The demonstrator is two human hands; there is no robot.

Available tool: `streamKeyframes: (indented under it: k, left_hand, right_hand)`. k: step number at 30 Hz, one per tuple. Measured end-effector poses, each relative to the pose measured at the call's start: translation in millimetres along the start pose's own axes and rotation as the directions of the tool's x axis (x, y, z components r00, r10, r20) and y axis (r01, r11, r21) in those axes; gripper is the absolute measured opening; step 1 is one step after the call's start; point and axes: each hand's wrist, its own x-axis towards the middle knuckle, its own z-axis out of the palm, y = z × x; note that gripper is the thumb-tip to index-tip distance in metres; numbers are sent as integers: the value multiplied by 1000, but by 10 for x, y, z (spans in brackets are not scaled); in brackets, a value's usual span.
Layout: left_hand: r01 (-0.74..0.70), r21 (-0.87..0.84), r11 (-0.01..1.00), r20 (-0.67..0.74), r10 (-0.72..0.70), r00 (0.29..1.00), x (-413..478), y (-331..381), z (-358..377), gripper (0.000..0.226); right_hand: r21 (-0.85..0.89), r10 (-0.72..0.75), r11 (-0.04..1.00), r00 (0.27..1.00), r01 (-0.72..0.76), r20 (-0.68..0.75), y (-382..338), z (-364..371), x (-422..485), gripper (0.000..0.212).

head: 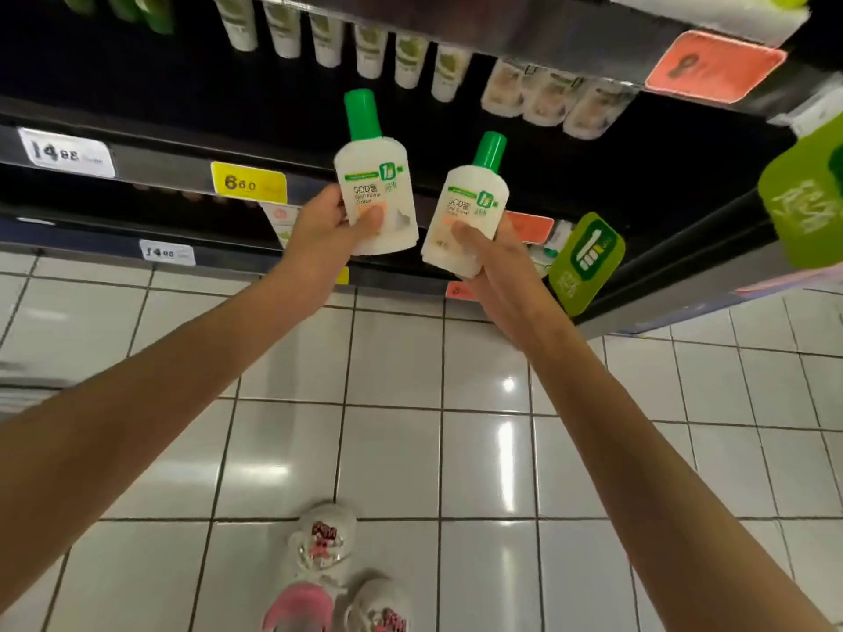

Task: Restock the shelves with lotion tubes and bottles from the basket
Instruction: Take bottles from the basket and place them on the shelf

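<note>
- A person's left hand [328,221] grips 1 green-capped lotion bottle [376,184] by its lower body, thumb across the label. The right hand [483,257] wraps a second bottle [470,207] the same way. Both are held upright just in front of the shelving, not yet set down.
- The step appears to be placing the pair. It would go best 1 at a time, base first and labels facing out, with the tall caps kept clear of the shelf above.
- Below them, glossy white floor tiles [502,472] catch the ceiling lights, and white-and-pink shoes [324,540] stand at the frame's foot. The basket is out of view.
- Along the dark shelf edge [150,164] sit a yellow price tag [248,182] and a white price tag [66,152]. A green hanging sign [586,262] juts out at right.
- Deeper in, a row of pale tubes [369,50] lines the upper shelf — the lower bays are too dark to read.
</note>
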Motion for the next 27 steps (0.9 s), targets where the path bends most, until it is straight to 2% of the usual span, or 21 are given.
streamKeyframes:
  k: [6, 9, 11, 13, 16, 19, 22, 27]
  left_hand:
    - [-153, 98, 983, 15, 152, 988, 490, -132, 68, 37]
    - [-206, 104, 973, -6, 208, 978, 705, -135, 128, 35]
    - [-245, 100, 964, -34, 249, 968, 848, -107, 192, 32]
    - [-297, 119, 948, -24, 301, 953, 975, -58, 271, 33]
    - [-416, 155, 896, 52, 413, 909, 1128, 15, 405, 38]
    - [-478, 141, 867, 100, 467, 878, 1221, -23, 547, 43]
    - [-494, 135, 859, 95, 485, 869, 1285, -120, 619, 49]
    - [-468, 124, 875, 57, 465, 884, 1362, -253, 667, 46]
  right_hand:
    - [-90, -159, 984, 986, 154, -54, 154, -98, 431, 38]
    - [18, -249, 967, 958, 254, -141, 119, -237, 611, 25]
    - [60, -307, 944, 930, 325, -202, 65, -333, 717, 26]
    - [24, -376, 920, 896, 392, -238, 20, -421, 814, 31]
    - [-30, -490, 863, 823, 504, -288, -59, -522, 958, 35]
    - [-67, -580, 802, 748, 593, -321, -68, -598, 1079, 38]
    - [-103, -612, 778, 713, 619, -342, 0, -657, 1161, 42]
    - [-240, -631, 776, 700, 584, -335, 54, -721, 1254, 41]
